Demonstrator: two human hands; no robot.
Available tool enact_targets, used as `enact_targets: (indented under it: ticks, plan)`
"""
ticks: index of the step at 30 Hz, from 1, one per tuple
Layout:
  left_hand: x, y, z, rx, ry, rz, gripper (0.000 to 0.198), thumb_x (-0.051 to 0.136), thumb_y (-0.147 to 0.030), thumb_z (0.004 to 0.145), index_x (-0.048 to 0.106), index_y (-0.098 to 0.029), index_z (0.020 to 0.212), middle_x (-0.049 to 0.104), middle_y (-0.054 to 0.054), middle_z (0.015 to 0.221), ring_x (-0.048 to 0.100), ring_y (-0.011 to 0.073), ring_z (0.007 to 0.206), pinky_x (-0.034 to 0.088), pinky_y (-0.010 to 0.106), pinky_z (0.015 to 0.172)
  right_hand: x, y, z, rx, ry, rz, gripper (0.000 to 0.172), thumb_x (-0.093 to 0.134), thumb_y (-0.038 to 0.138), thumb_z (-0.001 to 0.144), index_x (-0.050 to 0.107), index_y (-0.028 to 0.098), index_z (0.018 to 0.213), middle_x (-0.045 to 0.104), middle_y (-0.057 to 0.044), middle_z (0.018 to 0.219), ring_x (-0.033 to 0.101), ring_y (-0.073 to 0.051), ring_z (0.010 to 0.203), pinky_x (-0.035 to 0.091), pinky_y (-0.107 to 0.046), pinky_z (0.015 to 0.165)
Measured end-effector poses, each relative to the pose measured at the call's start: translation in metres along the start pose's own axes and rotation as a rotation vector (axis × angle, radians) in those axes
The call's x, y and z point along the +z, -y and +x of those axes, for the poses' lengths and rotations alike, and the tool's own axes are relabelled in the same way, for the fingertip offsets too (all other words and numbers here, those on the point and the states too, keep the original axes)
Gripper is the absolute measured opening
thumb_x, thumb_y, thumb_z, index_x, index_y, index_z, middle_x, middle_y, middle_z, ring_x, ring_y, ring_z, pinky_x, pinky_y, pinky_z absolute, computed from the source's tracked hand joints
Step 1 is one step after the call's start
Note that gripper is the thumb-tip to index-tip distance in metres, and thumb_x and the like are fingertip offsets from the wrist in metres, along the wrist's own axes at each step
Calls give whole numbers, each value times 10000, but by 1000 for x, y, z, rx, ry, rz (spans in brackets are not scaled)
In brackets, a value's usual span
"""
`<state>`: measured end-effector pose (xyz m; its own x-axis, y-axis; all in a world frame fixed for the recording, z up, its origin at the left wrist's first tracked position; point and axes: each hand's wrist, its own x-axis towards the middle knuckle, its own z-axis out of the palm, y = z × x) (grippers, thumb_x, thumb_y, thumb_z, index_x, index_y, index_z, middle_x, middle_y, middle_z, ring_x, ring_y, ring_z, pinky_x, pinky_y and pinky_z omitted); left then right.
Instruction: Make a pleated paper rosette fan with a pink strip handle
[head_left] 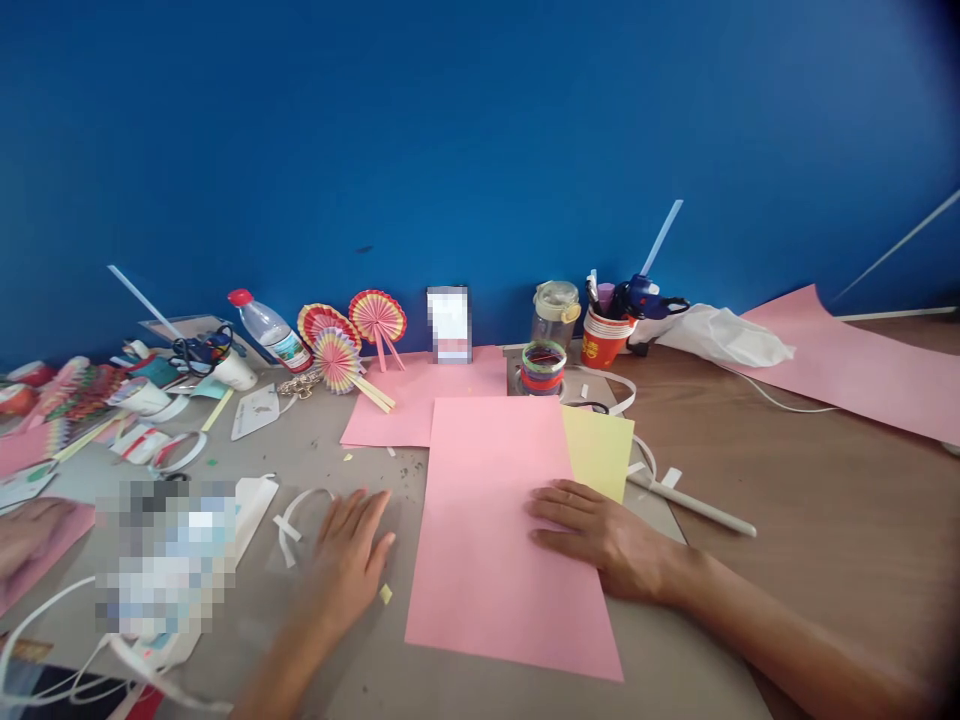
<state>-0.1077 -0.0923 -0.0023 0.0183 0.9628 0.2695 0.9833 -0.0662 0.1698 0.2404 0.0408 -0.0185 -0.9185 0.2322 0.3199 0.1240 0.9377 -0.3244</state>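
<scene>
A flat pink sheet of paper lies on the table before me, tilted slightly. My right hand rests on its right edge with the fingers stretched out across the paper. To the left of the sheet, apart from it, my left hand is over the grey tabletop, somewhat blurred, fingers extended and holding nothing. A yellow sheet sticks out from under the pink one at the upper right. Behind it lies more pink paper.
Pleated paper fans, a bottle, a phone, rolls of tape and a red paper cup with tools line the blue wall. A white pen-like stick lies right. Another person's hand shows far left.
</scene>
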Motion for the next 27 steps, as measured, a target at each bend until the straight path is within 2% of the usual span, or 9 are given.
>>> enact_targets:
  ticks: [2, 4, 9, 13, 19, 21, 23, 25, 27]
  plan:
    - [-2, -13, 3, 30, 85, -99, 473, 459, -318, 906, 401, -274, 1373, 519, 75, 1368, 433, 266, 1298, 351, 500, 1081, 0, 0, 0, 6, -3, 16, 418, 525, 152, 809, 587, 212, 1217, 555, -123, 1321, 427, -259, 1292, 315, -492, 1083]
    - [-3, -25, 7, 123, 207, -164, 478, 507, -384, 886, 442, -293, 1350, 395, 59, 1472, 354, 276, 1354, 334, 477, 1101, -1, 0, 0, 11, -12, 39, 403, 526, 163, 816, 591, 213, 1211, 563, -123, 1312, 433, -255, 1287, 317, -487, 1083]
    - [-8, -29, 6, 249, 444, -323, 583, 517, -495, 861, 386, -310, 1398, 452, 47, 1435, 379, 262, 1342, 190, 498, 1152, -6, -1, 1, 22, -40, 105, 398, 493, 204, 871, 548, 187, 1265, 588, -135, 1280, 470, -229, 1258, 328, -455, 1088]
    - [-13, -19, -9, 181, 411, -436, 519, 441, -463, 903, 384, -321, 1399, 406, 31, 1467, 286, 260, 1389, 203, 506, 1144, -11, -2, 3, 52, -61, 181, 406, 478, 206, 895, 516, 165, 1297, 593, -146, 1272, 496, -214, 1236, 336, -420, 1093]
    - [-21, -27, -13, 213, 527, -321, 605, 445, -149, 883, 302, -376, 1426, 353, -8, 1494, 210, 242, 1414, 129, 584, 1122, -13, -3, 4, 47, -57, 200, 411, 480, 204, 900, 497, 192, 1310, 594, -137, 1270, 507, -212, 1220, 347, -432, 1083]
    - [-25, -33, -14, 256, 535, -345, 573, 454, -189, 894, 320, -380, 1417, 363, -5, 1489, 222, 243, 1410, 158, 568, 1125, -11, -4, 3, 44, -52, 193, 404, 470, 209, 900, 501, 178, 1302, 586, -148, 1277, 499, -218, 1228, 343, -444, 1082]
    - [-29, -37, -18, 297, 486, -387, 566, 508, -337, 887, 323, -344, 1422, 360, 32, 1492, 231, 267, 1406, 200, 545, 1125, -8, -5, 2, 37, -54, 180, 400, 468, 208, 895, 507, 157, 1290, 582, -152, 1280, 484, -219, 1242, 335, -444, 1087]
    - [-29, -41, -25, 314, 384, -376, 686, 562, -481, 832, 305, -283, 1436, 355, 84, 1492, 237, 311, 1399, 191, 563, 1120, -4, -7, 1, 24, -61, 161, 401, 474, 201, 885, 512, 140, 1280, 584, -152, 1277, 463, -218, 1260, 324, -439, 1095]
    - [-24, -46, -31, 342, 264, -278, 668, 565, -465, 836, 331, -253, 1425, 384, 97, 1475, 260, 314, 1392, 146, 580, 1122, -2, -8, 0, 24, -50, 131, 399, 481, 194, 874, 524, 128, 1266, 577, -156, 1286, 444, -221, 1276, 313, -442, 1101]
